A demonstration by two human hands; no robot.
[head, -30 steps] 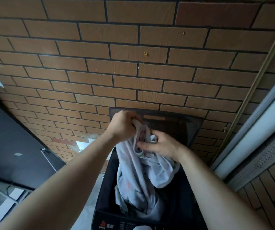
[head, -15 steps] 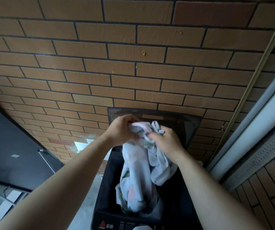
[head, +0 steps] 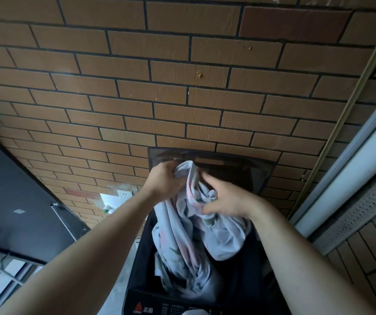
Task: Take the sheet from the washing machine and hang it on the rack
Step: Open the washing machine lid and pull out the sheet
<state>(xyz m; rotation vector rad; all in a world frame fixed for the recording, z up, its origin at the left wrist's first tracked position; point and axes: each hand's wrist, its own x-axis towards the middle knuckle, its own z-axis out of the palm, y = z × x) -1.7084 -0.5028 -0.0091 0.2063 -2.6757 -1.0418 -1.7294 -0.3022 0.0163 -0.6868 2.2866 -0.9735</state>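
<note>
The sheet point(head: 189, 237), pale grey with a faint pink and green print, is bunched into a rope that hangs from 2 hands down into the open tub of the washing machine point(head: 142, 260), where its lower end still lies. The left hand point(head: 163, 181) has its fingers point(head: 171, 169) clenched around the top end of the cloth, which sticks up just past the knuckles. The right hand point(head: 226, 200) sits lower and to the right of them; a knot of cloth is pinched between its thumb and curled fingers, though blur softens the outline. A loose loop of fabric sags below the right fingers, over the tub's right side. Directly beyond both sets of fingers stands the machine's raised dark lid point(head: 252, 171), leaning on the brick wall point(head: 182, 92). Far below the fingers, at the near edge, is the control panel point(head: 159, 306) with a red logo. Left of the left fingers, a white socket point(head: 123, 194) is on the wall.
</note>
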